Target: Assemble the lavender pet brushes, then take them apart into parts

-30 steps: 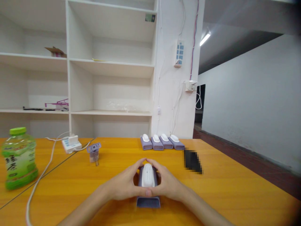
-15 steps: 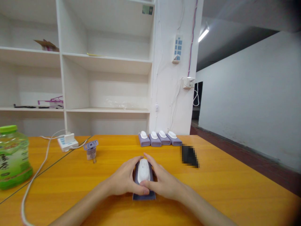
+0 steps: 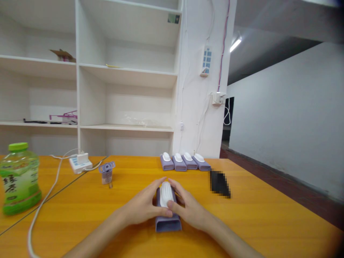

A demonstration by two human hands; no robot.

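A hollow purple block, rectangular and open at its near end, rests on the table in front of me. On its top sits a white ribbed oval piece. My left hand curves round the left side, its thumb lying across the near end of the white piece. From the right, my right hand closes in the same way, thumb on the white piece's near right edge. The fingertips of both hands meet or nearly meet at the far end. The fingers partly hide the block's sides.
Several similar purple blocks with white tops stand in a row at the back. A pixelated black object lies to the right. Leftward are a small purple-topped container, a power strip, a white cable and a green jar.
The view has shifted slightly. More of the purple block's near opening shows now. Both hands stay round it, the thumbs almost in the same place.
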